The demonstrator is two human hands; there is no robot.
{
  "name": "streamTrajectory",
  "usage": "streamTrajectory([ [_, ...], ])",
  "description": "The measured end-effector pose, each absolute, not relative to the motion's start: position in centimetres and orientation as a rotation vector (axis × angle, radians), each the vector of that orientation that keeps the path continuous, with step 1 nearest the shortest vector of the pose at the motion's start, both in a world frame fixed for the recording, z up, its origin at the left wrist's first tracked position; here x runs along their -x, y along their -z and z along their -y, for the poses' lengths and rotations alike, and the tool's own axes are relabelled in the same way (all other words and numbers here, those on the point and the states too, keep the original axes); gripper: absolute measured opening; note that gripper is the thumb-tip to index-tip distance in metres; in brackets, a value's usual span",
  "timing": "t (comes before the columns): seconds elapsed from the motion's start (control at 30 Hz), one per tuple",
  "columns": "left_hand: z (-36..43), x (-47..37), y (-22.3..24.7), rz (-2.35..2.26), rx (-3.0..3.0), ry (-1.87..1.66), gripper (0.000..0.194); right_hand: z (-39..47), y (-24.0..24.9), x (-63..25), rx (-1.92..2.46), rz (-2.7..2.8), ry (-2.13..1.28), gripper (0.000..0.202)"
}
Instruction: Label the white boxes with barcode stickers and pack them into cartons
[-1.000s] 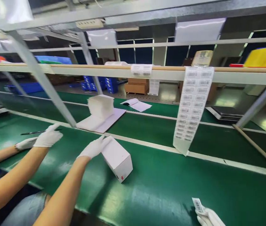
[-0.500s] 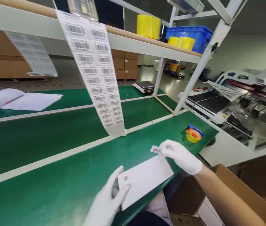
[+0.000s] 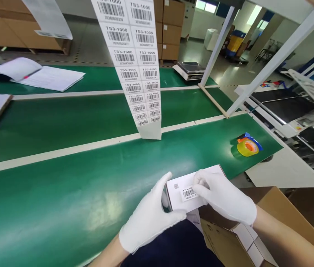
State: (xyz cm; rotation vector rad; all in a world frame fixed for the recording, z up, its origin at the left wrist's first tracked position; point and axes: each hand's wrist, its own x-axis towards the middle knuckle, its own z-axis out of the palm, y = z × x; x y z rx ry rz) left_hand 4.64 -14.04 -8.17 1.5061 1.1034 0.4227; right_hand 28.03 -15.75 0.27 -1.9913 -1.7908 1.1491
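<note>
A slim white box (image 3: 177,202) with a small printed square code on top is held at the front edge of the green bench. My left hand (image 3: 157,211), in a white glove, grips the box's left end between thumb and fingers. With its fingertips pinched, my gloved right hand (image 3: 215,189) holds a white barcode label (image 3: 188,194) by its right end. The label lies over the box's top face beside the code; whether it is stuck down I cannot tell. A long strip of barcode labels (image 3: 134,66) hangs down beyond my hands.
On the green bench (image 3: 62,200), a yellow tape roll (image 3: 247,147) in a dispenser sits at right. Farther back are an open notebook (image 3: 54,77) and a scale (image 3: 189,69). An open carton (image 3: 229,241) holding white boxes stands below right. A white frame post (image 3: 279,59) rises at right.
The label in my right hand has moved from beyond the box's far right corner to its top face near the code. The box is now nearer my body, and the view has tilted down.
</note>
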Motion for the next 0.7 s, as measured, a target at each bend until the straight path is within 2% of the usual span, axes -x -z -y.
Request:
streamTrajectory([
  [0.23, 14.0, -4.8, 7.4, -1.094, -1.48, -0.307, 0.099, 14.3, -0.4, -27.1, 2.117, 1.747, -1.229, 0.014],
  [0.37, 11.7, -4.9, 7.8, -1.208, -1.458, -0.396, 0.051, 14.6, -0.1, -27.7, 2.093, 1.554, -1.371, 0.013],
  [0.43, 10.2, -4.6, 8.4, -1.29, -1.35, -0.635, 0.048, 14.7, 0.0, -27.9, 2.091, 1.51, -1.377, 0.014],
  [0.53, 9.3, -3.9, 8.4, -1.22, -1.325, -0.78, 0.067, 14.8, 0.0, -27.8, 2.123, 1.546, -1.325, 0.015],
  [0.7, 11.6, -3.8, 7.1, -1.047, -1.511, -0.239, 0.127, 14.7, -0.1, -27.2, 2.136, 1.683, -1.261, 0.016],
])
